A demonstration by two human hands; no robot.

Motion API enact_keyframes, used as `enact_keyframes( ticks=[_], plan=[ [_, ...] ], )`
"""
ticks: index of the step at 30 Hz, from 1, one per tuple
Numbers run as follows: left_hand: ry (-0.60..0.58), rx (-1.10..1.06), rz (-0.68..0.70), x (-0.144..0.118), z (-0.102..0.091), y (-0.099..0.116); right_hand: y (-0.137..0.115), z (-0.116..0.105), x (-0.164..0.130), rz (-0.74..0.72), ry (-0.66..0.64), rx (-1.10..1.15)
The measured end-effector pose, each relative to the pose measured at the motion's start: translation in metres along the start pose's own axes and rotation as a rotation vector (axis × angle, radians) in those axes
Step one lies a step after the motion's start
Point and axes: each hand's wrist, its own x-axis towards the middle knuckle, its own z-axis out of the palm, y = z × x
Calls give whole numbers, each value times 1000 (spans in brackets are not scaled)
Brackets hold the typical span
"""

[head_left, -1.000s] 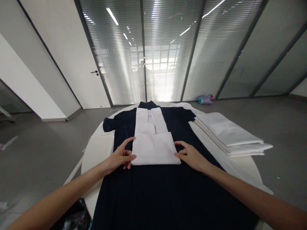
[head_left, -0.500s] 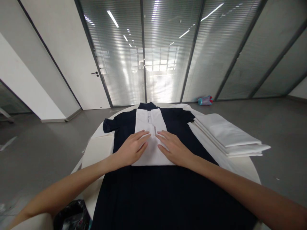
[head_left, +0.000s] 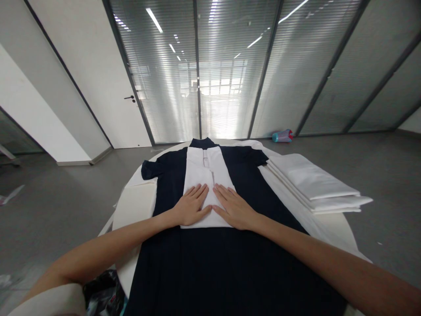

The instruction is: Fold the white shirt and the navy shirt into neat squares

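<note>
A dark navy short-sleeved shirt (head_left: pixel 223 267) lies spread out, its collar at the far end. On its upper middle rests a folded white sheet (head_left: pixel 195 169), which could be cloth or paper, with a slit down its centre. My left hand (head_left: pixel 193 205) lies flat on the left part of this white piece, fingers stretched out. Mirroring it, my right hand (head_left: pixel 234 206) is flat on the right part, fingers together and pointing away from me. The thumbs come close to each other, and neither hand grips anything.
The round white table (head_left: pixel 131 210) carries a stack of folded white cloth (head_left: pixel 309 182) at right. A black-lined bin (head_left: pixel 107 292) stands below at left. Beyond, a blue and red bundle (head_left: pixel 282 136) lies on the floor by the glass partition (head_left: pixel 223 79).
Both hands have come down from slightly raised, curved fingers to lying flat on the white piece. The shirt and the stack have stayed in place.
</note>
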Motion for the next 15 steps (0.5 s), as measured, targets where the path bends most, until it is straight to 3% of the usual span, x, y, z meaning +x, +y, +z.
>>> enact_keyframes(
  ticks=[3, 9, 12, 15],
  plan=[
    [16, 10, 54, -5, -10, 2, 4, -11, -5, -34, -49, 23],
    [68, 179, 382, -42, -45, 9, 8, -53, -43, -289, 36, -93],
    [43, 307, 415, -62, -52, 12, 5, -64, -60, -374, 65, -245],
    [48, 351, 431, -73, -52, 14, 3, -61, -69, -417, 92, -377]
  ],
)
